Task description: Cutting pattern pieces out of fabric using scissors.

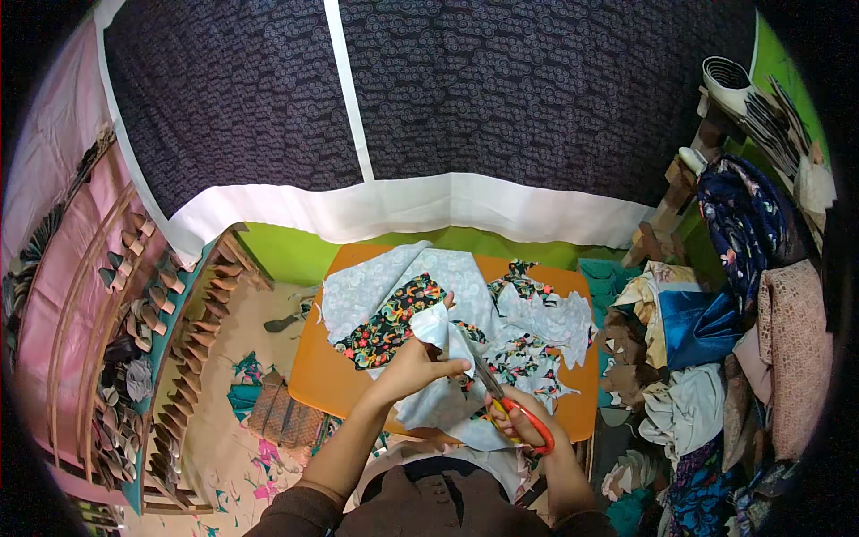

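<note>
My left hand (413, 367) pinches a small piece of fabric (430, 326), its pale underside turned up. In my right hand (528, 413) is a pair of scissors (540, 430) with red-orange handles; the blades point up and left, close to the left fingers and the held fabric. Whether the blades touch the cloth I cannot tell. Beneath both hands, black floral fabric (394, 324) with a pale back is spread and folded over an orange table (309, 371). Cut, jagged pieces of the same fabric (546, 327) lie on its right side.
Wooden racks with several shoe lasts (192, 358) stand at the left. Folded cloths, among them a blue satin one (698, 329), and a patterned beige roll (792, 358) are piled at the right. Fabric scraps (267, 456) litter the floor. A dark patterned curtain (537, 98) hangs behind the table.
</note>
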